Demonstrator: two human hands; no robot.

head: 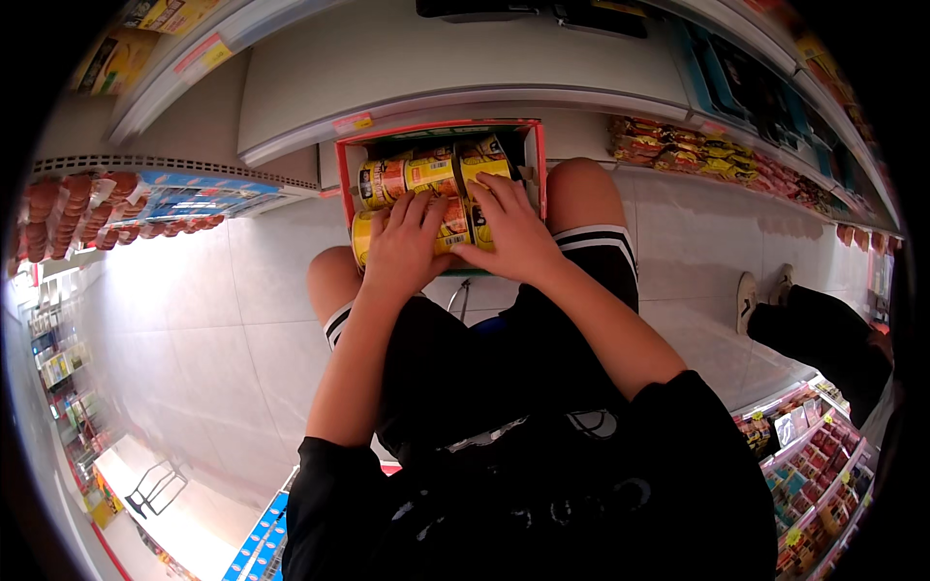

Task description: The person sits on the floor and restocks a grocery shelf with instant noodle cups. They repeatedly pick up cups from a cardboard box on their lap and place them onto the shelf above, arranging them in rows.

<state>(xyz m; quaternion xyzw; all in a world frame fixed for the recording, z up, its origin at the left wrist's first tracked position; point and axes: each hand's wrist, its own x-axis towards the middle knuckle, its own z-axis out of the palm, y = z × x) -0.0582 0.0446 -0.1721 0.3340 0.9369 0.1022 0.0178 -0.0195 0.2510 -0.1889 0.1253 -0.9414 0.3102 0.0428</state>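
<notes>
In front of me, between my knees, is an open-topped cardboard box (539, 156) with red edges. Yellow cylindrical food packs with printed labels lie on their sides in it, in a back row (429, 171) and a front row (360, 236). My left hand (407, 240) curls over the left part of the front row, fingers spread across the top and thumb low at the front. Over the right part, my right hand (508, 229) grips a front pack (481, 226), its thumb on the near side and its fingertips reaching toward the back row. The packs' undersides are hidden.
Just beyond the box runs a pale metal shelf (450, 65) with a price-tag rail. Bagged snacks (683, 152) fill the low shelf at right. Packaged sausages (73, 203) hang at left. A person's dark-trousered leg (806, 327) stands on the tiled floor (690, 240) at right.
</notes>
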